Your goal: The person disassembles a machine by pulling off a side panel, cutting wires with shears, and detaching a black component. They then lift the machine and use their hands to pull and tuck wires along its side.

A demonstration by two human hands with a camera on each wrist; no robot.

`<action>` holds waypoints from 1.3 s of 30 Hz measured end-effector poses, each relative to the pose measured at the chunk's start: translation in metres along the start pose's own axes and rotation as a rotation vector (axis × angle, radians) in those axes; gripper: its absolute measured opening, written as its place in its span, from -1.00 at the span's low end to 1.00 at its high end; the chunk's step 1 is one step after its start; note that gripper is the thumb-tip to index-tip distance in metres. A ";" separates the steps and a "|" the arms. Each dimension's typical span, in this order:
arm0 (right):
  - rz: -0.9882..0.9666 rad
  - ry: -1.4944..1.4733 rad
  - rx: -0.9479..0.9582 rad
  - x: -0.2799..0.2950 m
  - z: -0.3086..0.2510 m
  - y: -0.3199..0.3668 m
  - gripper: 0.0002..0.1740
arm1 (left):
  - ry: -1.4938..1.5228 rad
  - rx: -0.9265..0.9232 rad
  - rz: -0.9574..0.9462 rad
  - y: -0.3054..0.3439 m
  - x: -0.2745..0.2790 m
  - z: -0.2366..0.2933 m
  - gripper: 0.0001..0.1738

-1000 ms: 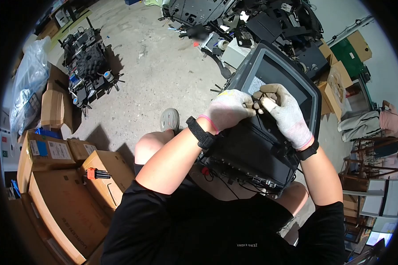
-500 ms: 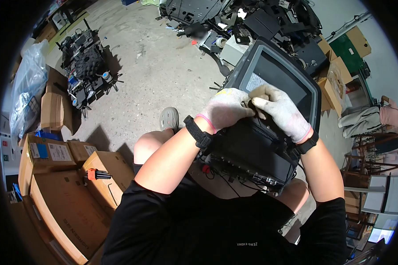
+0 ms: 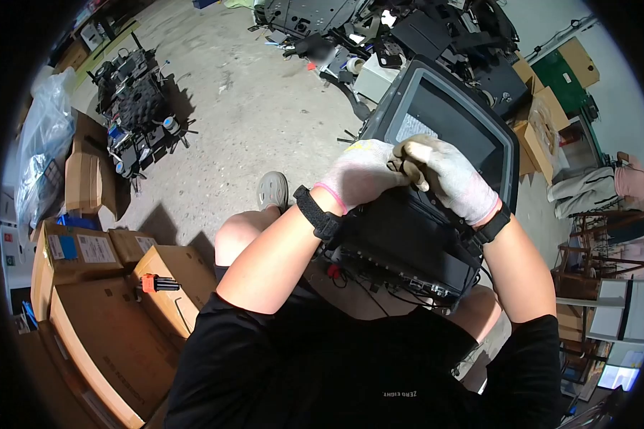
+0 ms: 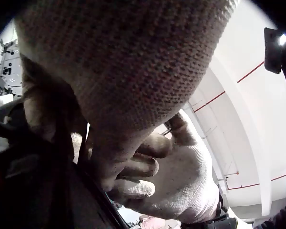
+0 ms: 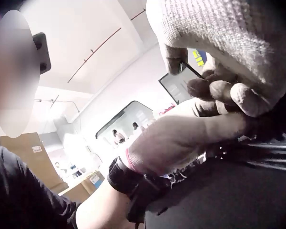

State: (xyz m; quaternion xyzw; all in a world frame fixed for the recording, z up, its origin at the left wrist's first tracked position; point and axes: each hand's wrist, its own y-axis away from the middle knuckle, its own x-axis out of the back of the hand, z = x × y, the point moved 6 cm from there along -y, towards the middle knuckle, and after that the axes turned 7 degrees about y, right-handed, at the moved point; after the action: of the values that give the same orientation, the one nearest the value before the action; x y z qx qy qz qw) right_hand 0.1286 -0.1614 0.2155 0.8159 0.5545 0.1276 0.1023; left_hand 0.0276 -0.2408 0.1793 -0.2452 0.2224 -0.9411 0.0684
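Note:
Both hands wear white knit gloves and meet over a large black case [image 3: 379,239] on the person's lap; it has a grey-rimmed, screen-like recess [image 3: 506,136]. My left hand [image 3: 361,175] has its fingers curled at the top end of a bundle of black cables [image 3: 447,223]. Pressed close against it, my right hand [image 3: 452,179] pinches a thin dark piece [image 5: 193,70] between thumb and fingers, as the right wrist view shows. I cannot tell the kind of that piece. The fingers overlap and hide most of the contact.
Cardboard boxes [image 3: 107,329] stand at the left, bearing an orange hex key holder [image 3: 157,283] and a loose L-shaped hex key [image 3: 182,314]. A black wheeled robot [image 3: 136,107] sits on the floor. Black parts [image 3: 422,36] are piled beyond the case. Another person [image 3: 597,186] is at the right.
The right hand has turned and closed in over the left hand's fingertips, covering the cable ends visible earlier. The left hand has shifted slightly left; the case stays on the lap.

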 end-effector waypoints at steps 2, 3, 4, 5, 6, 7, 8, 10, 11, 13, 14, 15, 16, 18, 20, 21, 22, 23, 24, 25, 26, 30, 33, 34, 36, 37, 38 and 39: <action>0.071 0.306 -0.033 -0.008 -0.015 0.001 -0.65 | -0.209 -0.069 -0.009 0.002 -0.001 0.002 -0.72; 0.040 0.395 -0.073 -0.010 -0.020 0.002 -0.69 | -0.208 -0.068 -0.010 0.003 -0.001 0.003 -0.72; 0.039 0.394 -0.073 -0.007 -0.018 0.001 -0.69 | -0.167 -0.024 -0.008 0.003 -0.001 0.002 -0.73; -0.020 0.388 -0.057 -0.005 -0.015 0.000 -0.71 | -0.126 0.018 -0.004 0.004 0.000 0.001 -0.74; -0.080 0.382 -0.042 -0.006 -0.013 0.000 -0.72 | -0.125 0.020 -0.003 0.004 -0.002 -0.005 -0.74; -0.083 0.384 -0.043 -0.005 -0.012 0.001 -0.72 | -0.182 -0.028 -0.023 0.004 -0.007 -0.013 -0.74; -0.049 0.305 -0.011 -0.004 -0.013 0.003 -0.70 | -0.240 -0.076 -0.043 0.003 -0.008 -0.011 -0.73; -0.014 0.226 0.020 -0.003 -0.011 0.004 -0.67 | -0.145 0.003 -0.022 0.003 -0.008 -0.014 -0.72; 0.030 0.150 0.067 0.001 -0.010 0.005 -0.65 | -0.050 0.080 -0.004 0.003 -0.006 -0.016 -0.71; 0.090 0.124 0.121 0.009 -0.008 0.007 -0.63 | -0.026 0.141 -0.020 0.001 -0.005 -0.015 -0.71; 0.091 0.124 0.121 0.012 -0.009 0.008 -0.63 | -0.005 0.204 -0.036 0.000 -0.003 -0.014 -0.72; 0.078 0.169 0.098 0.013 -0.008 0.009 -0.64 | -0.005 0.204 -0.039 -0.001 0.000 -0.009 -0.72; 0.066 0.212 0.075 0.015 -0.006 0.010 -0.64 | 0.004 0.283 -0.074 0.000 0.002 -0.008 -0.72; 0.068 0.113 -0.013 0.019 0.006 0.004 -0.65 | 0.013 0.355 -0.121 0.000 0.003 -0.004 -0.72; 0.076 0.011 -0.095 0.015 0.014 0.000 -0.64 | 0.004 0.346 -0.104 -0.001 0.007 0.000 -0.73; 0.131 0.074 -0.041 0.011 0.010 -0.002 -0.66 | 0.005 0.339 -0.115 0.001 0.005 -0.001 -0.73; 0.185 0.138 0.013 0.012 0.005 -0.002 -0.68 | 0.016 0.282 -0.052 0.003 0.008 -0.003 -0.74; 0.128 0.240 0.130 0.011 -0.006 0.001 -0.69 | 0.029 0.227 0.010 0.005 0.010 -0.004 -0.75; 0.139 0.234 0.131 0.013 -0.007 0.002 -0.69 | 0.029 0.222 -0.002 0.007 0.008 -0.008 -0.75; 0.196 0.327 0.155 0.016 -0.010 0.003 -0.68 | 0.025 0.199 0.011 0.009 0.007 -0.010 -0.75; 0.252 0.421 0.179 0.019 -0.012 0.004 -0.67 | 0.020 0.175 0.025 0.009 0.008 -0.010 -0.74; 0.277 0.366 0.209 0.015 -0.007 0.010 -0.64 | -0.113 0.088 0.008 0.005 0.009 0.002 -0.75; 0.311 0.325 0.280 0.010 -0.014 0.023 -0.64 | -0.199 0.260 -0.090 0.000 0.005 -0.001 -0.77; 0.322 0.321 0.279 0.012 -0.017 0.027 -0.64 | -0.239 0.229 -0.070 0.000 0.003 0.000 -0.79; 0.396 0.270 0.260 0.019 -0.026 0.037 -0.66 | -0.274 0.192 -0.062 0.000 -0.002 0.004 -0.81; 0.410 0.273 0.243 0.024 -0.033 0.044 -0.68 | -0.325 0.162 -0.035 0.000 -0.002 0.007 -0.83; 0.429 0.295 0.224 0.030 -0.033 0.052 -0.66 | -0.377 0.129 -0.006 -0.001 -0.002 0.011 -0.84; 0.437 0.349 0.205 0.036 -0.031 0.058 -0.64 | -0.373 0.118 -0.015 -0.003 -0.004 0.013 -0.84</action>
State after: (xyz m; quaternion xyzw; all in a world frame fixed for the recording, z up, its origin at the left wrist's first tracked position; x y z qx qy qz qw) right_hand 0.1827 -0.1481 0.2659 0.8877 0.3850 0.2285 -0.1074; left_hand 0.0372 -0.2420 0.1895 -0.4127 0.1486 -0.8912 0.1158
